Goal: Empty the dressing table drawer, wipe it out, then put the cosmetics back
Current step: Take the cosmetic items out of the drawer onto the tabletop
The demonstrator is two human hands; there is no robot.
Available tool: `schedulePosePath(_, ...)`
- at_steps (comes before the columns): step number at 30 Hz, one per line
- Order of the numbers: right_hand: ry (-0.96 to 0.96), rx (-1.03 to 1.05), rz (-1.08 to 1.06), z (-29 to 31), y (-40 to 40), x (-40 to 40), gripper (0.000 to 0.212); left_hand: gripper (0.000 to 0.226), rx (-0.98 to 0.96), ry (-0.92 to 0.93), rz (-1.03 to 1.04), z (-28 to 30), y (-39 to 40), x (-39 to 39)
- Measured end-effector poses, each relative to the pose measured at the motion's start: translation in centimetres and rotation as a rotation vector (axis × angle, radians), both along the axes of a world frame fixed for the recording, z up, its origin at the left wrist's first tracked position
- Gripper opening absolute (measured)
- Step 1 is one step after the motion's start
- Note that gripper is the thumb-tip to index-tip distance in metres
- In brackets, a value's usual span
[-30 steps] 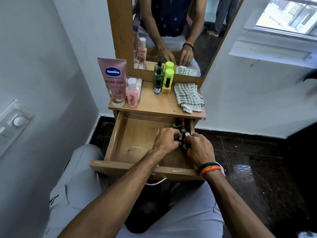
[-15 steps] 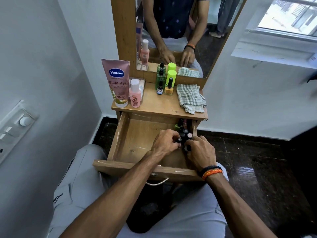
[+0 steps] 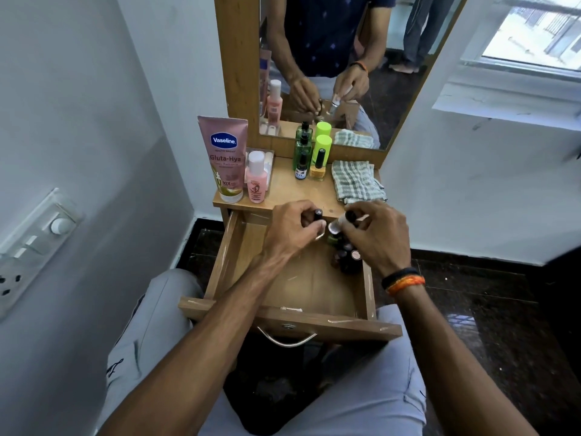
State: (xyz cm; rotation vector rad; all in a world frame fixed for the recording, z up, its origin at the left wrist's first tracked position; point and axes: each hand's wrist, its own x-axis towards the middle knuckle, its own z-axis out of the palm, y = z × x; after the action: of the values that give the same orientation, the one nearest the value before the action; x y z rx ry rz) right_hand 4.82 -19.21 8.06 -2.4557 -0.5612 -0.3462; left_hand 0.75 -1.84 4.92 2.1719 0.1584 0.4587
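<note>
Above the open drawer (image 3: 239, 247), left hand (image 3: 290, 229) pinches a dark tube (image 3: 318, 214); right hand (image 3: 375, 236) grips small cosmetics (image 3: 338, 224); more bottles (image 3: 345, 254) stand far right inside.

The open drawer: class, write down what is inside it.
In the drawer, a cluster of small dark bottles stands at the right side; the wooden floor elsewhere shows bare. The hands cover the back part, so anything beneath them is hidden.

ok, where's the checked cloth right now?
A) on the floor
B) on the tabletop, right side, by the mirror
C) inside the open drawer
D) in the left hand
B: the checked cloth lies folded on the right side of the tabletop, just below the mirror; neither hand touches it.
</note>
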Motion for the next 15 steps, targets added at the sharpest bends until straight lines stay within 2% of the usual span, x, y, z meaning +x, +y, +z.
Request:
schedulePosePath(4, -0.048, 0.063, -0.010, 1.4, 2.3, 3.3, 0.025, 0.023, 0.005, -0.043, 0.068, 1.5, 1.3, 2.1)
schedulePosePath(10, -0.048, 0.066, -0.006, 1.7, 5.2, 7.1, 0.024, 0.015, 0.019, -0.056, 0.155, 2.5, 2.3, 4.9)
schedulePosePath(15, -0.032, 0.057, -0.005, 1.4, 6.5, 8.7, 0.022, 0.012, -0.050, -0.090, 0.156, 2.7, 2.6, 6.4)
